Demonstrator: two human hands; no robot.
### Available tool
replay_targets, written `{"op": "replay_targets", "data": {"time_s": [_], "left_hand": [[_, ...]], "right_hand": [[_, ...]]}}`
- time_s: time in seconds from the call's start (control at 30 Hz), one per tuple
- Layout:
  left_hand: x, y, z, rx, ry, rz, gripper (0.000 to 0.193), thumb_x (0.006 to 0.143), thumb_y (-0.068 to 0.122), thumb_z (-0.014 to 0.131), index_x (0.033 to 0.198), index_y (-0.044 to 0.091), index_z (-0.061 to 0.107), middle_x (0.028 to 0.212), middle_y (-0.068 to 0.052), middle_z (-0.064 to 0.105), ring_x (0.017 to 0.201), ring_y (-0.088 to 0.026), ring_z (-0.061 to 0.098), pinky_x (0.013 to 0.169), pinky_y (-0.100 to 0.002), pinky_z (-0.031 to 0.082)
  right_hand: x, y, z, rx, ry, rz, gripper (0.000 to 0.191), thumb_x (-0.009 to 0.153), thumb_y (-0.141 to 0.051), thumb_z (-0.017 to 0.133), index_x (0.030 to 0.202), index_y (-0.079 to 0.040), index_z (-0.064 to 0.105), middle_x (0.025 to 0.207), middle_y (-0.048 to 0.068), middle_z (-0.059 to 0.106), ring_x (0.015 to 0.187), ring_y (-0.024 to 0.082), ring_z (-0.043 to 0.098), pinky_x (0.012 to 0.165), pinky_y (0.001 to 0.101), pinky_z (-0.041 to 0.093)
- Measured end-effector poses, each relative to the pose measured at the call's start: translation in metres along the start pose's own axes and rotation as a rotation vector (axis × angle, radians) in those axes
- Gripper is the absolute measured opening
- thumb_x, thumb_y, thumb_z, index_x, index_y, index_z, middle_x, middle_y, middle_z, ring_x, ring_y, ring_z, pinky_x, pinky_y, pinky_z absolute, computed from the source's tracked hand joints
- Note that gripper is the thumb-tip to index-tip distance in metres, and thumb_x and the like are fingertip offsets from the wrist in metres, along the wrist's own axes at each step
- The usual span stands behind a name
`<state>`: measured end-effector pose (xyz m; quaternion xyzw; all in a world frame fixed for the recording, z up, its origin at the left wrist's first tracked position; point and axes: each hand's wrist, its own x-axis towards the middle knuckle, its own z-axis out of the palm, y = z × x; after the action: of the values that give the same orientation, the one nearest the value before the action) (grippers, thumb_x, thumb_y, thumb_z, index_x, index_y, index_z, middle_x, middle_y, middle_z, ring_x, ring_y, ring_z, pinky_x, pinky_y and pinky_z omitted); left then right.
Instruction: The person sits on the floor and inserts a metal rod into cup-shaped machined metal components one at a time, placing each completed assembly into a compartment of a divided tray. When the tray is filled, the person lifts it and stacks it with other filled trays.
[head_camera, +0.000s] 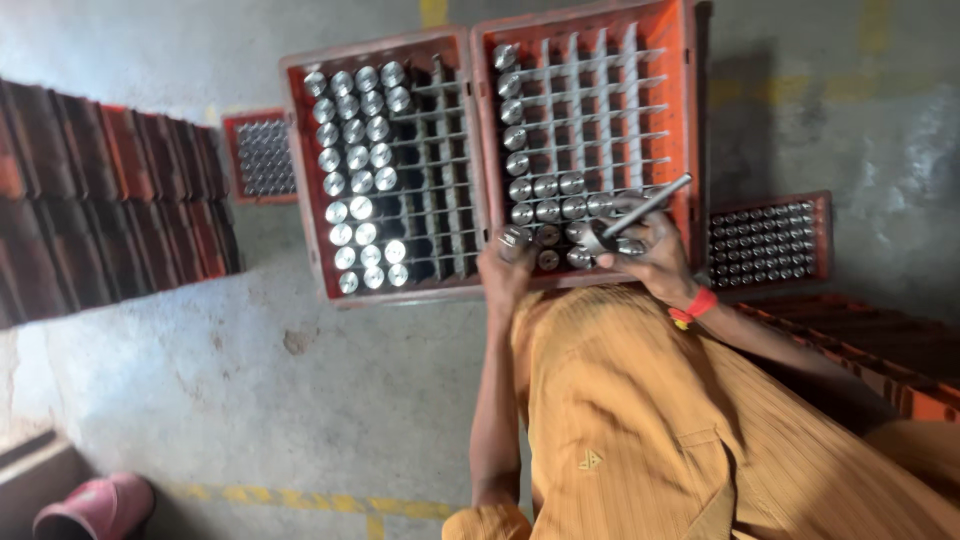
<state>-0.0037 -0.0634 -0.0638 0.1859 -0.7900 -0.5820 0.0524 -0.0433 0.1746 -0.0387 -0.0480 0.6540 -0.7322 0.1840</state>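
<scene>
Two orange divided crates stand side by side on the concrete floor. The left crate (300, 200) has shiny metal cylinders (355, 170) filling its left columns. The right crate (690, 120) holds cylinders down its left column and along its near rows. My left hand (503, 265) is at the right crate's near edge, gripping one metal cylinder (515, 238). My right hand (650, 255), with a red wristband (695, 305), holds a slim metal rod (650, 203) slanting up to the right. It also presses a round metal part (593, 240) against the rod.
A smaller orange crate (822, 240) of small metal parts sits to the right, another (232, 160) behind the left crate. Stacked dark-red crates (110, 200) line the left side, more (880, 350) at right. A pink shoe (95, 505) lies at bottom left, near a yellow floor line (300, 497).
</scene>
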Motion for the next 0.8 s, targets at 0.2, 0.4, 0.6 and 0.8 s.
{"op": "replay_targets", "data": {"time_s": [0.2, 0.4, 0.6, 0.8], "left_hand": [[-0.035, 0.05, 0.036, 0.141, -0.333, -0.179, 0.034, 0.079, 0.009, 0.083, 0.109, 0.0, 0.07, 0.092, -0.022, 0.076, 0.083, -0.031, 0.074, 0.076, -0.043, 0.056], [-0.022, 0.048, 0.039, 0.127, -0.553, -0.096, 0.049, 0.071, 0.02, 0.084, 0.115, 0.004, 0.071, 0.094, -0.021, 0.077, 0.086, -0.035, 0.076, 0.077, -0.043, 0.058], [-0.021, 0.036, 0.047, 0.128, -0.672, -0.038, 0.055, 0.072, 0.027, 0.085, 0.12, 0.003, 0.071, 0.095, -0.022, 0.076, 0.089, -0.034, 0.076, 0.079, -0.043, 0.058], [0.009, 0.029, 0.059, 0.386, -0.728, -0.084, 0.065, 0.087, 0.048, 0.08, 0.141, 0.016, 0.061, 0.08, -0.021, 0.074, 0.072, -0.031, 0.07, 0.071, -0.04, 0.054]], "right_hand": [[-0.003, -0.023, 0.001, -0.077, -0.053, -0.068, 0.075, 0.08, -0.007, 0.087, 0.143, -0.001, 0.047, 0.147, 0.012, 0.054, 0.134, 0.026, 0.062, 0.113, 0.0395, 0.055], [-0.014, -0.016, -0.019, -0.116, -0.105, 0.063, 0.085, 0.071, -0.009, 0.089, 0.142, -0.002, 0.043, 0.144, 0.009, 0.051, 0.13, 0.024, 0.06, 0.105, 0.0354, 0.058], [-0.015, -0.002, -0.041, -0.265, -0.201, 0.038, 0.082, 0.071, -0.009, 0.091, 0.141, 0.0, 0.049, 0.14, 0.013, 0.052, 0.13, 0.028, 0.058, 0.104, 0.0395, 0.054], [-0.001, 0.007, -0.073, -0.077, 0.09, -0.066, 0.075, 0.078, -0.011, 0.09, 0.142, -0.001, 0.051, 0.139, 0.016, 0.06, 0.129, 0.028, 0.067, 0.101, 0.0408, 0.058]]}}
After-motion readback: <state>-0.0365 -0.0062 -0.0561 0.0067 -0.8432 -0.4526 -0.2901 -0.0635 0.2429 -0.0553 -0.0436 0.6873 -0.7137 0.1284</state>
